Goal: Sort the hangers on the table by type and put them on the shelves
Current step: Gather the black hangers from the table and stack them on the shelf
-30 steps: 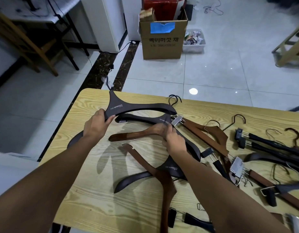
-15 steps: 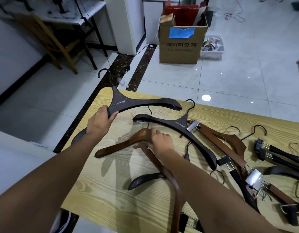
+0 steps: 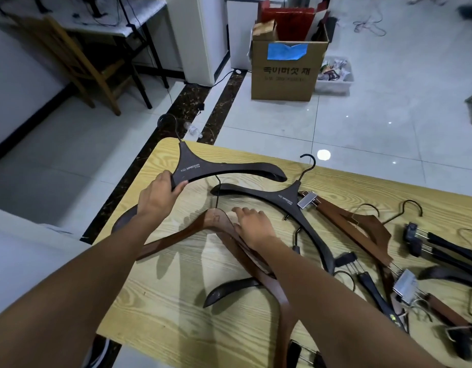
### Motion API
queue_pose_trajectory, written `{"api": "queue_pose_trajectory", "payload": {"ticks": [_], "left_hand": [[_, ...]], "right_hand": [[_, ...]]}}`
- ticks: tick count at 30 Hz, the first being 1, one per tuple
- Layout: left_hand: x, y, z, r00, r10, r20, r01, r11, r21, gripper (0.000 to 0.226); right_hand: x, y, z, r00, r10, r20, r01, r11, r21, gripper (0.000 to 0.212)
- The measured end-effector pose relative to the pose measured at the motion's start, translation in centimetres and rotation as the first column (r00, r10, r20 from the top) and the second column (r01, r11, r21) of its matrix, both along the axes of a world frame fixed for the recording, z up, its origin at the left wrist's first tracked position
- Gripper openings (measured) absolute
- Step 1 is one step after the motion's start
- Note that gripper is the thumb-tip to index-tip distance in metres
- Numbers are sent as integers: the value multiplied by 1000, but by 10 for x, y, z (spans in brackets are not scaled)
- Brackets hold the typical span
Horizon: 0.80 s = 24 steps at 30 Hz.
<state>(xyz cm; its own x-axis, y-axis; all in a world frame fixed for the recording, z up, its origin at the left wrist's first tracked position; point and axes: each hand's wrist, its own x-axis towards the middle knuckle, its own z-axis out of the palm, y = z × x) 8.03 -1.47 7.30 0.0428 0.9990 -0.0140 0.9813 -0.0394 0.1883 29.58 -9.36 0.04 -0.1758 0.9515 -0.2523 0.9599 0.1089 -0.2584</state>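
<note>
Starting at the near edge of the table (image 3: 155,314), you have a clip hanger (image 3: 296,351) cut off by the bottom of the view, only one end showing. Just beyond it a second brown hanger (image 3: 281,304) runs under your right forearm. A dark hanger (image 3: 229,288) pokes out from beneath both, most of it hidden.

Your right hand (image 3: 252,224) holds the brown hanger (image 3: 176,236) beside its neck, fingers curled over the top edge; the thumb is hidden. That hanger's right arm lies across the second brown one, touching it.

Your left hand (image 3: 160,197) grips the black hanger (image 3: 229,170) by its lower arm, thumb on the printed face. It holds the hanger over the table's far left corner, with the hook sticking out past the edge. That arm passes behind your wrist and its tip shows again below it.

Past your right hand a second black hanger (image 3: 282,199) lies flat on the table, its long arm curving behind your right forearm. To your right a pile of hangers (image 3: 375,235) crowds the table: brown ones and black ones with metal clips. They overlap so much that you cannot count them, and they run off the right edge.

Beyond the table a bottle (image 3: 193,128) lies on the tiled floor. Farther off stands a cardboard box (image 3: 285,75) with a plastic tub (image 3: 335,81) just beside it, and a chair (image 3: 78,62) stands far left.
</note>
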Motion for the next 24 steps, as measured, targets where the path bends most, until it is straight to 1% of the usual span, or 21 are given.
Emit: {"api": "queue_pose_trajectory", "payload": {"ticks": [3, 6, 9, 11, 13, 16, 19, 24], "left_hand": [[11, 2, 2, 1000, -18, 8, 18, 1000, -6, 48], [22, 3, 3, 999, -38, 22, 38, 999, -1, 47], [34, 4, 3, 998, -56, 23, 56, 998, 7, 46], [40, 4, 2, 998, -64, 18, 64, 998, 3, 46], [45, 4, -1, 997, -74, 8, 74, 997, -2, 46], [51, 4, -4, 996, -90, -11, 90, 996, -12, 47], [57, 6, -6, 995, -101, -24, 101, 995, -14, 47], [64, 9, -4, 995, -103, -7, 103, 995, -1, 47]], "right_hand": [[28, -2, 4, 983, -142, 120, 134, 988, 74, 42], [59, -9, 5, 918, -327, 223, 317, 945, 79, 44], [83, -20, -1, 839, -471, 273, 489, 872, 0, 48], [93, -26, -7, 805, -520, 285, 559, 826, -72, 51], [97, -31, -14, 792, -537, 292, 586, 801, -117, 48], [96, -34, -19, 790, -551, 269, 598, 790, -138, 42], [97, -30, -17, 787, -565, 248, 610, 773, -175, 41], [101, -23, -11, 799, -544, 257, 591, 791, -161, 41]]}}
